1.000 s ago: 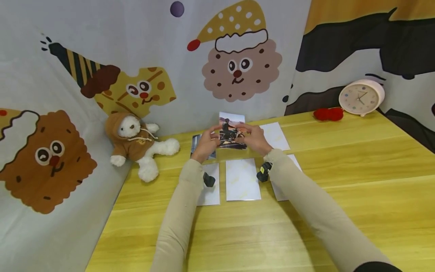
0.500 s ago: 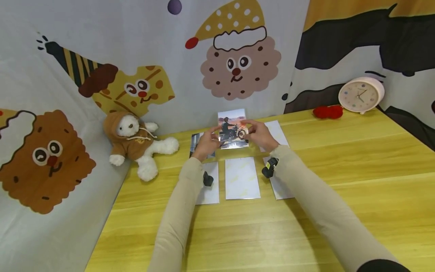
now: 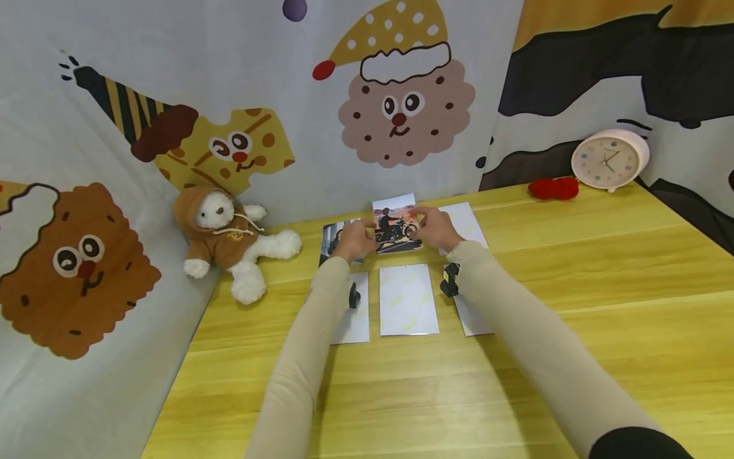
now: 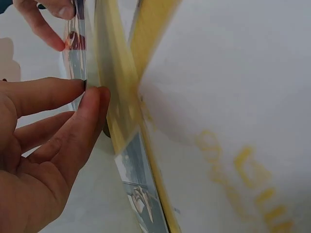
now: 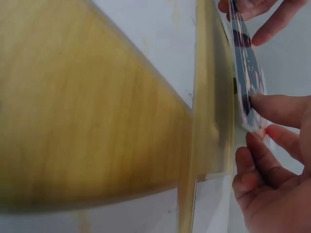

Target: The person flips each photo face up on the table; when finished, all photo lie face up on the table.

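A glossy photo print of a rider on a motorcycle is held between both hands at the back middle of the table. My left hand pinches its left edge, and my right hand pinches the right edge. Seen nearly edge-on in the right wrist view, the photo print is clear of the tabletop, thumb on its face and fingers at its edge. Beneath my left wrist lies another face-up photo print, partly covered by the hand.
White-backed cards lie in front: a middle card, a left card and a right card. Another white card is behind my right hand. A plush bear sits left; a red fuzzy object and alarm clock stand right.
The motorcycle photo first tips up to face the camera, then leans back and sinks slightly, a little to the right. My left hand shifts right with it; the laid cards stay put.
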The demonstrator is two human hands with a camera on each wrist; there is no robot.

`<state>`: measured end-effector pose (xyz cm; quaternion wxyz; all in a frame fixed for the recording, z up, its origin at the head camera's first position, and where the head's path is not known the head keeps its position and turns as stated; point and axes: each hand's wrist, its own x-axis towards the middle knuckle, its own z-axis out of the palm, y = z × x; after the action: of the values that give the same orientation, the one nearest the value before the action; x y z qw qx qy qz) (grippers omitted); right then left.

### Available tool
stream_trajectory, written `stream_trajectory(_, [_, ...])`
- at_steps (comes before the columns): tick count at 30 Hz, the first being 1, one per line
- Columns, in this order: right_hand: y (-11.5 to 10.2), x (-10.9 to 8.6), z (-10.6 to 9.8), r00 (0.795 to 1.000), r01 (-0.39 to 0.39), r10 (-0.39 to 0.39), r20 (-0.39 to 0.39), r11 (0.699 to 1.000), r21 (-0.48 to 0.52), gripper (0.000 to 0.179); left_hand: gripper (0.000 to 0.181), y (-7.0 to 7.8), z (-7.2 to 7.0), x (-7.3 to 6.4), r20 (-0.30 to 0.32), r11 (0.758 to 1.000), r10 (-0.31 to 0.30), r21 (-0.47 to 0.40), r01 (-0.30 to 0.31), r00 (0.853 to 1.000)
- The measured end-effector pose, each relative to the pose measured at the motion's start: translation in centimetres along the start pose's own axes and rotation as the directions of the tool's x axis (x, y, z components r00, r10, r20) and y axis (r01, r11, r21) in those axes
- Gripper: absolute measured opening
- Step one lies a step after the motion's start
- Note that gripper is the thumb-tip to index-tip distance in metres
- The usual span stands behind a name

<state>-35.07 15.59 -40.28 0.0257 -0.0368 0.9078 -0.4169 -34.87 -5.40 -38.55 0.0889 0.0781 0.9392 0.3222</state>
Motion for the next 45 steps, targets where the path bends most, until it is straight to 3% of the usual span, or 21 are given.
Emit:
stream_trajectory(6, [-0.3, 0.0, 0.5, 1.000, -0.002, 0.001, -0.008, 0.991, -0.131, 0.063, 0.053, -0.1, 0.1, 0.4, 0.023, 0.998, -0.046, 0.043, 0.045, 0.999])
stream_trajectory(15, [-0.1, -0.1, 1.3, 0.998, 0.024, -0.004, 0.065, 0.949, -0.313, 0.044, 0.046, 0.4, 0.2, -0.2, 0.072, 0.980, 0.010, 0.196, -0.024, 0.997])
stream_trajectory(22, [-0.5, -0.2, 1.5, 0.998, 0.016, 0.011, 0.070, 0.927, -0.375, 0.040, 0.040, 0.4, 0.5, 0.0, 0.084, 0.966, -0.020, 0.259, -0.003, 0.996])
stream_trajectory(26, [-0.7, -0.1, 1.4, 0.996, -0.009, 0.044, 0.080, 0.922, -0.387, 0.035, 0.042, 0.2, 0.5, 0.1, 0.074, 0.966, -0.035, 0.257, 0.015, 0.997])
stream_trajectory(33, [-0.6, 0.2, 0.7, 0.989, -0.041, 0.093, 0.117, 0.922, -0.386, 0.043, 0.045, -0.2, 0.3, 0.1, 0.047, 0.968, -0.023, 0.252, 0.011, 0.999])
stream_trajectory(40, [0.1, -0.5, -0.7, 0.994, 0.085, -0.061, 0.091, 0.950, -0.300, 0.045, 0.042, -0.5, -0.2, 0.1, 0.046, 0.971, -0.022, 0.238, 0.010, 0.999])
stream_trajectory(45, [1.2, -0.7, -2.9, 0.993, 0.118, -0.120, 0.009, 0.954, -0.276, 0.040, 0.037, 0.3, -0.9, 0.2, 0.022, 0.995, 0.000, 0.096, -0.002, 1.000])
